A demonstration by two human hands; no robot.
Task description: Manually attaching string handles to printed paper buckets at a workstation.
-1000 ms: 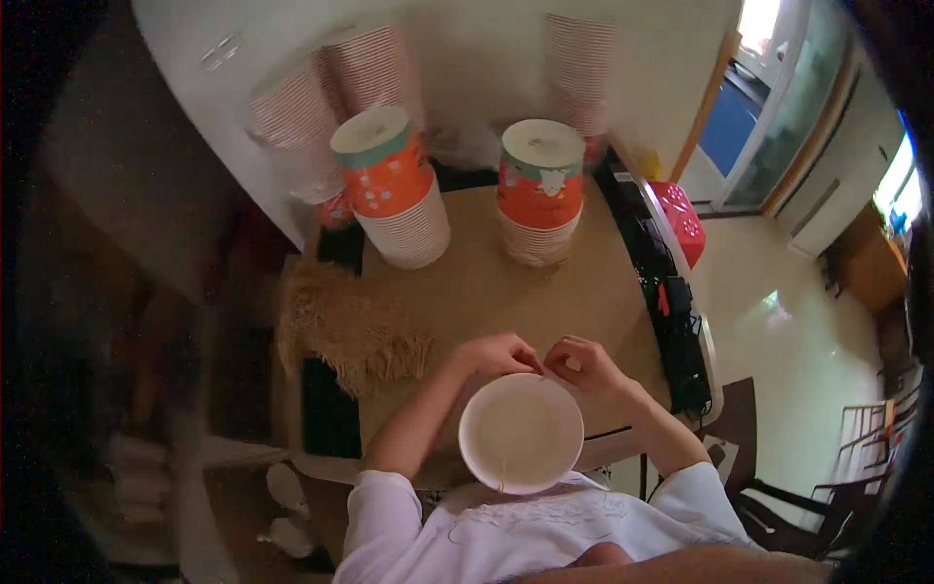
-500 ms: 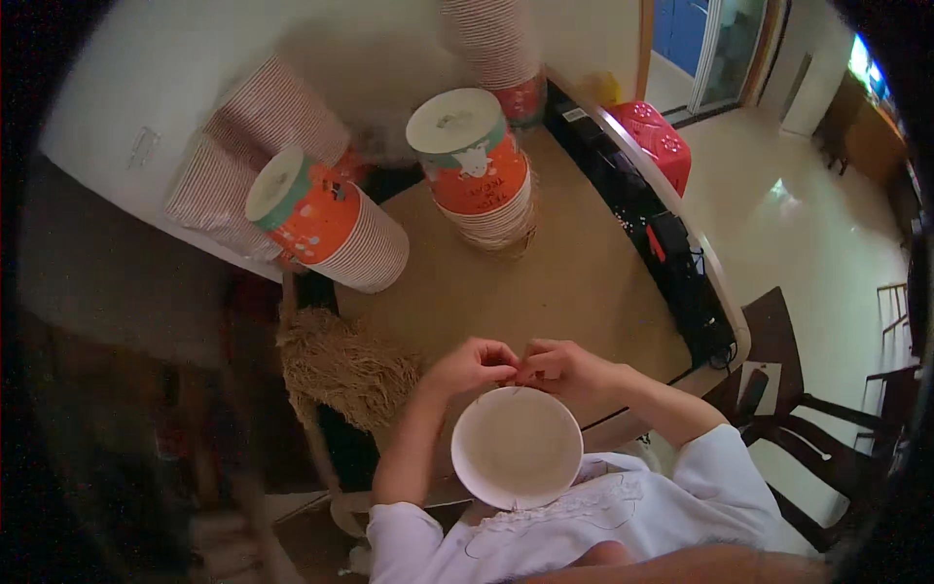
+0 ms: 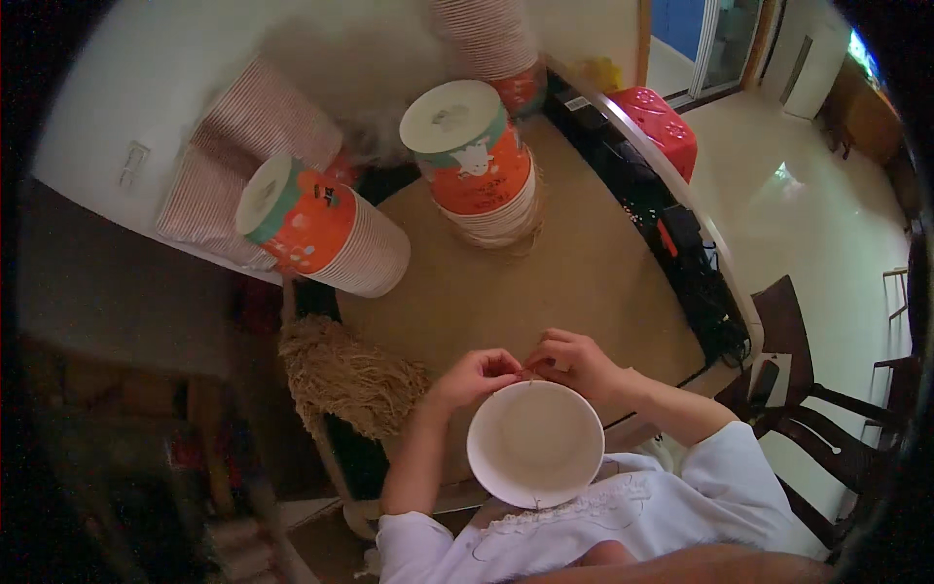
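Note:
A round white paper bucket [image 3: 535,438] rests against my lap, its open mouth facing up. At its far rim my left hand [image 3: 479,378] is closed in a pinch. Right beside it, my right hand [image 3: 572,362] is also closed, fingertips meeting those of the left. A thin brown string [image 3: 531,374] shows between the fingertips at the rim; most of it is hidden by the fingers. To the left of my left forearm, a shaggy bundle of tan string [image 3: 352,378] hangs over the table edge.
On the brown tabletop [image 3: 545,282] stand a leaning stack of orange and green paper buckets [image 3: 326,229] and an upright stack [image 3: 472,161]. More stacks [image 3: 491,44] line the wall. A dark channel with black devices [image 3: 681,229] edges the right side. A red stool [image 3: 662,127] and dark chair [image 3: 808,419] stand beyond.
The bucket and both hands have shifted slightly right in the picture. My right hand has lifted a little and its fingertips have parted slightly from the left's. The whole view has tilted a bit.

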